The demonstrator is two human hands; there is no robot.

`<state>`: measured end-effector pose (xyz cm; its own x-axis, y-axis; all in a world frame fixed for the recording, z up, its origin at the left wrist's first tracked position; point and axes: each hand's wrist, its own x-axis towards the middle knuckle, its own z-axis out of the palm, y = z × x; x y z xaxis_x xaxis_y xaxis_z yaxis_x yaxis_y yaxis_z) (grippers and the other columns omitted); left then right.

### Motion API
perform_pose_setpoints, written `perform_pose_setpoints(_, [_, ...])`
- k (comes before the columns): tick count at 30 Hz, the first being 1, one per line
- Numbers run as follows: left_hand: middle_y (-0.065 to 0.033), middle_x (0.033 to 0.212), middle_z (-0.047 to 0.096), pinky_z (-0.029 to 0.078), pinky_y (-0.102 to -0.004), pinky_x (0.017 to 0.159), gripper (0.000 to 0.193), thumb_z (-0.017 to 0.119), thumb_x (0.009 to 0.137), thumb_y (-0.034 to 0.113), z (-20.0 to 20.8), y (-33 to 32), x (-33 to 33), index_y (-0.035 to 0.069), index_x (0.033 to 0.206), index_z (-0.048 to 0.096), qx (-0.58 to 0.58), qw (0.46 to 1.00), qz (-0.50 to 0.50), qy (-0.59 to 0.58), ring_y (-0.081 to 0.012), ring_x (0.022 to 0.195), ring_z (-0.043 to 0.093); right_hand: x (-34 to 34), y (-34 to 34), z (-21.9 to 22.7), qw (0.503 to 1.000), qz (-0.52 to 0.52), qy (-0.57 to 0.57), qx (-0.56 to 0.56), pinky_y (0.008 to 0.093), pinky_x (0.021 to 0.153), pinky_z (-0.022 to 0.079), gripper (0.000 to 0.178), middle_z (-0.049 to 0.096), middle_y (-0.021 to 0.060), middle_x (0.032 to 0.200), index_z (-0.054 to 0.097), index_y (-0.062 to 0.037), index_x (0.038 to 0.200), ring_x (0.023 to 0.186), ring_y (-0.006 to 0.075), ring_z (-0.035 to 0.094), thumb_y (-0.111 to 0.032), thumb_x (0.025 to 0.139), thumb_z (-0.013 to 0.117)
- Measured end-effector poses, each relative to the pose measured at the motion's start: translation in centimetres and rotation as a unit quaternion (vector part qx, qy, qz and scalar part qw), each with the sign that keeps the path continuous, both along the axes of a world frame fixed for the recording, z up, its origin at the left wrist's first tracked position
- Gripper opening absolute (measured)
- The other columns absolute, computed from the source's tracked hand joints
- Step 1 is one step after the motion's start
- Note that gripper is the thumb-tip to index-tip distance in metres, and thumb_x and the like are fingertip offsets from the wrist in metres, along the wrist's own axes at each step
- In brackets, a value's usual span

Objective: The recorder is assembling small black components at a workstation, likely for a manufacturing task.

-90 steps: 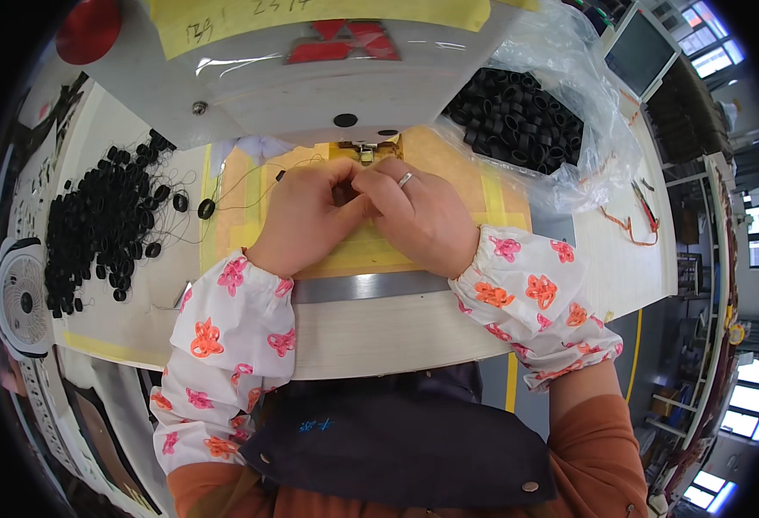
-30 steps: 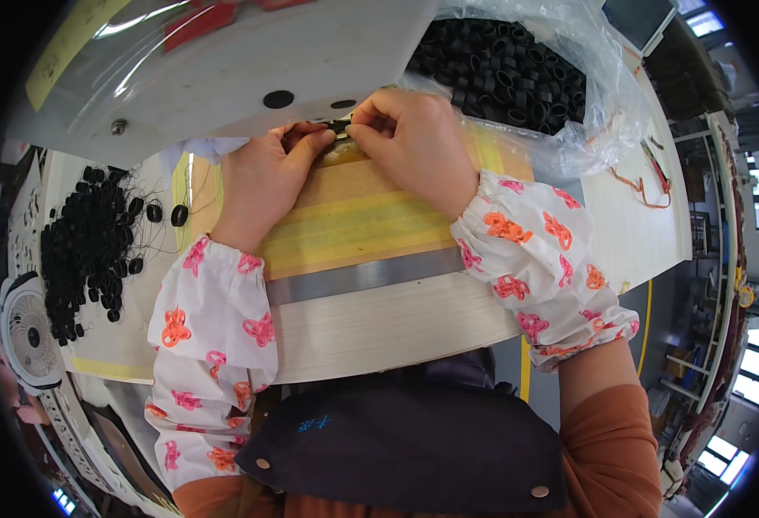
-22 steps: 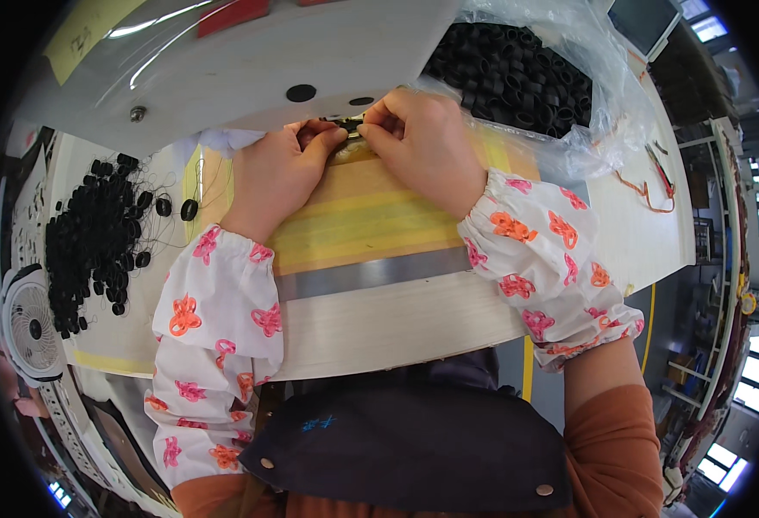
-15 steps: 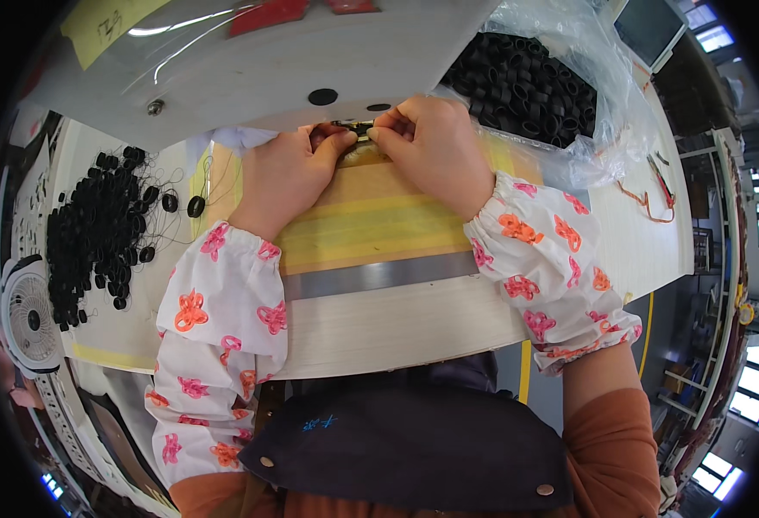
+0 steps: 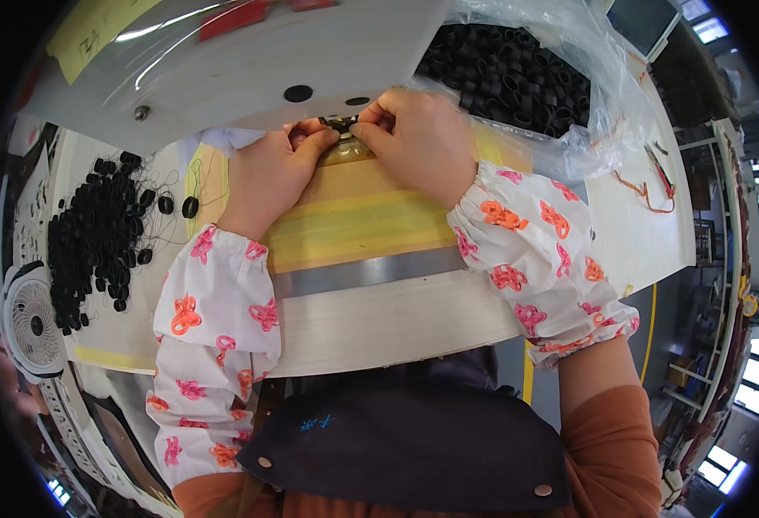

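Note:
My left hand [image 5: 271,168] and my right hand [image 5: 418,138] meet at the far edge of the bench, just under the overhang of a white machine housing [image 5: 224,65]. Both pinch a small dark ring-shaped part [image 5: 343,127] between thumb and fingertips; most of it is hidden by my fingers. Below the hands lies a yellow taped work area [image 5: 358,220] with a grey metal strip [image 5: 362,272] along its near side. Both forearms wear white sleeve covers with orange flower prints.
A heap of black rings with thin wires [image 5: 94,237] lies at the left. A clear plastic bag of black rings [image 5: 517,73] sits at the upper right. A small white fan [image 5: 30,324] stands far left. Orange-red wires [image 5: 647,186] lie at the right.
My hands have stayed together on the small part under the housing. The view has shifted a little, so the hands and bench sit slightly higher and to the right of where they were.

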<state>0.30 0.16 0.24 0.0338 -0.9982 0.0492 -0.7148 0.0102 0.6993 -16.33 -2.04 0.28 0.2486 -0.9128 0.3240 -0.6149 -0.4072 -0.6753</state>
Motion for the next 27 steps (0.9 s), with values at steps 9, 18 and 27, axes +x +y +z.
perform_pose_setpoints(9, [-0.0032,0.063,0.06,0.043,-0.0284,0.053,0.033,0.058,0.077,0.039,0.1,-0.2,0.3,0.007,0.084,0.062,0.002,0.999,-0.011,-0.046,-0.0179,0.057,0.058,0.1,-0.1,-0.5,1.0,-0.006,-0.005,-0.011,0.0285,0.049,0.044,0.012,0.06,0.0067,0.06,0.061,-0.0041,0.07,0.052,0.0181,0.058,-0.015,0.068,0.066])
perform_pose_setpoints(18, [-0.0111,0.064,0.059,0.044,-0.0372,0.051,0.013,0.054,0.08,0.013,0.5,4.5,-1.1,0.008,0.09,0.061,-0.198,0.968,-0.136,-0.073,-0.028,0.056,0.058,-0.5,1.4,-0.4,0.996,0.03,-0.079,0.028,0.0314,0.049,0.046,0.025,0.06,0.0103,0.061,0.061,0.0011,0.072,0.053,0.0199,0.059,-0.022,0.069,0.068])
perform_pose_setpoints(27, [-0.0094,0.066,0.058,0.043,-0.0307,0.05,0.013,0.054,0.079,0.007,1.1,4.4,-0.4,0.006,0.09,0.062,-0.153,0.966,-0.208,0.009,-0.022,0.055,0.056,-1.3,2.3,0.4,0.944,0.133,-0.183,0.238,0.0214,0.048,0.043,0.013,0.058,0.0031,0.065,0.057,0.0031,0.083,0.056,0.0081,0.055,-0.006,0.075,0.061])
